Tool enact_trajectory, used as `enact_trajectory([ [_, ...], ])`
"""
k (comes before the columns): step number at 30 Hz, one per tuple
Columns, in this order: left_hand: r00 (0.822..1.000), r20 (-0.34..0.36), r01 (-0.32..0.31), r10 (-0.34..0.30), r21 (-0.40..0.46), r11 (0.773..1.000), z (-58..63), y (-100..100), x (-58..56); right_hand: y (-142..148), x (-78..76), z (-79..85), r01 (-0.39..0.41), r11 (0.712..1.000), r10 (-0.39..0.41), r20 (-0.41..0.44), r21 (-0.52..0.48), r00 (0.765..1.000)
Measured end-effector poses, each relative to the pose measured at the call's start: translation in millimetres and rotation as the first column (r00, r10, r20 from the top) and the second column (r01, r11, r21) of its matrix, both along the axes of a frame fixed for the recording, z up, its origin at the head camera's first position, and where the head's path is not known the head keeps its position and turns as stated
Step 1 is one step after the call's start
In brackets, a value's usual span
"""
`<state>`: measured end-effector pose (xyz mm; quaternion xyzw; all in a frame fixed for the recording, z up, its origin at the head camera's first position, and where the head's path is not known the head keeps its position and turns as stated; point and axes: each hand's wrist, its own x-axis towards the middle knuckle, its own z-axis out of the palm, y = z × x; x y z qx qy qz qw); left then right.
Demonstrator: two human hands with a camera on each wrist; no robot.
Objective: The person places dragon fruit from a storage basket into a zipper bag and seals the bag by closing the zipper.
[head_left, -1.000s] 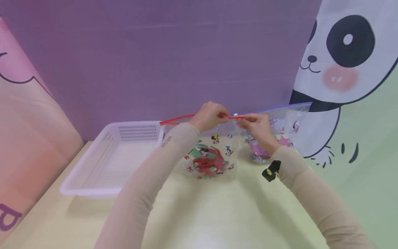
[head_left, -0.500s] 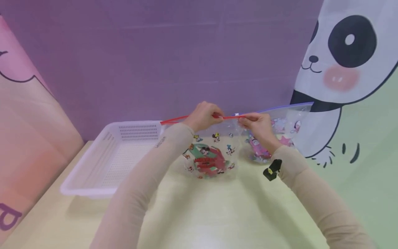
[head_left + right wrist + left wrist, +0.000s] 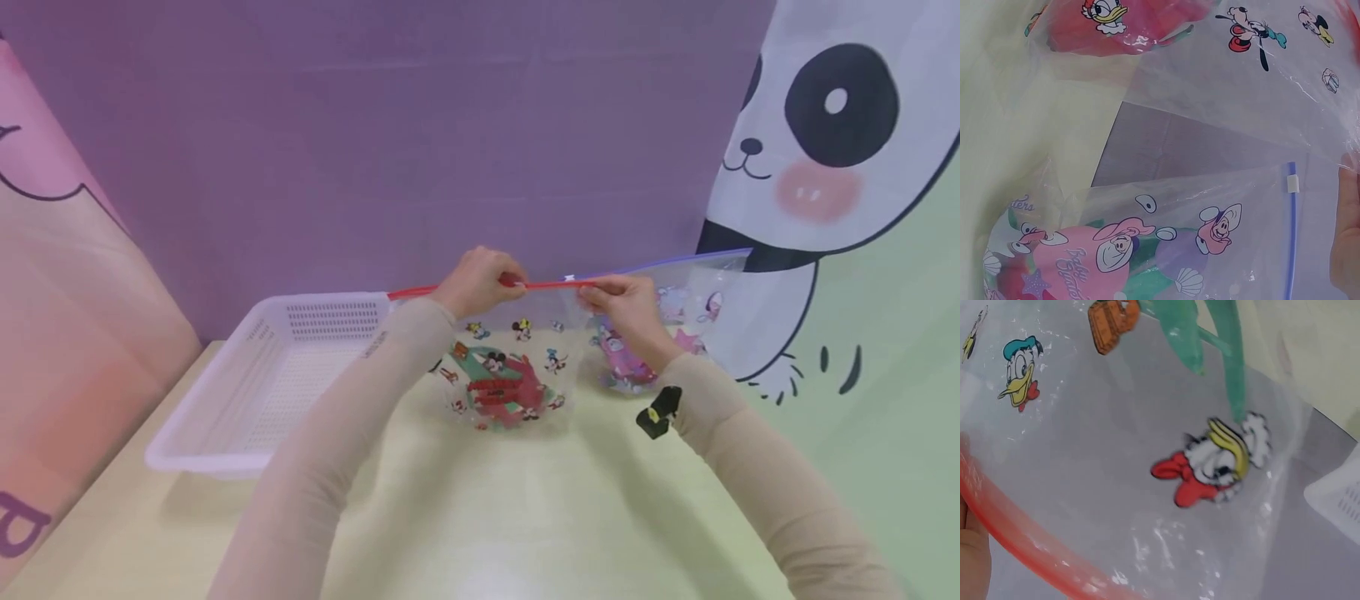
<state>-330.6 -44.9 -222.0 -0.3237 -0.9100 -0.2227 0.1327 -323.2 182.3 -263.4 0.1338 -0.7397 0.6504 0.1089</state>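
A clear zip bag (image 3: 551,333) with a red zip strip (image 3: 555,286) and cartoon prints stands upright, red and green contents gathered at its bottom. My left hand (image 3: 480,279) pinches the strip left of its middle; a small pale piece shows at the fingertips. At the strip's right end, my right hand (image 3: 628,310) grips between thumb and fingers. In the left wrist view the bag's film (image 3: 1116,425) fills most of the picture, with green pieces at the top. The right wrist view shows the edge of my right hand (image 3: 1347,237) beside the bag.
Behind my right hand stands a second clear bag (image 3: 720,287) with a purple zip and a white slider (image 3: 1293,184), holding colourful pieces. To the left is a white perforated basket (image 3: 217,462) on the pale table (image 3: 480,517). A purple backdrop (image 3: 450,150) rises behind.
My left hand has slid left along the red strip, and the strip behind it now lies together in one line. The gap at the strip's left part has narrowed. My right hand stays put.
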Motion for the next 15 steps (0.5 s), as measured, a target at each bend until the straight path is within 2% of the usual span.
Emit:
enact_trajectory([
  [4,1.000,-0.002,-0.005,0.005,0.001,1.000,-1.0,-4,1.3,1,-1.1,-2.0,-0.009,0.999,0.009,-0.004,-0.034,1.000],
  [12,1.000,0.004,-0.009,0.009,0.004,1.000,-2.6,-10,1.5,4,-1.0,-2.8,-0.003,1.000,0.003,-0.021,0.000,1.000],
  [15,1.000,0.001,-0.009,0.009,0.009,1.000,-3.6,-13,1.2,3,-1.2,-3.3,-0.007,1.000,0.007,-0.022,-0.017,1.000],
])
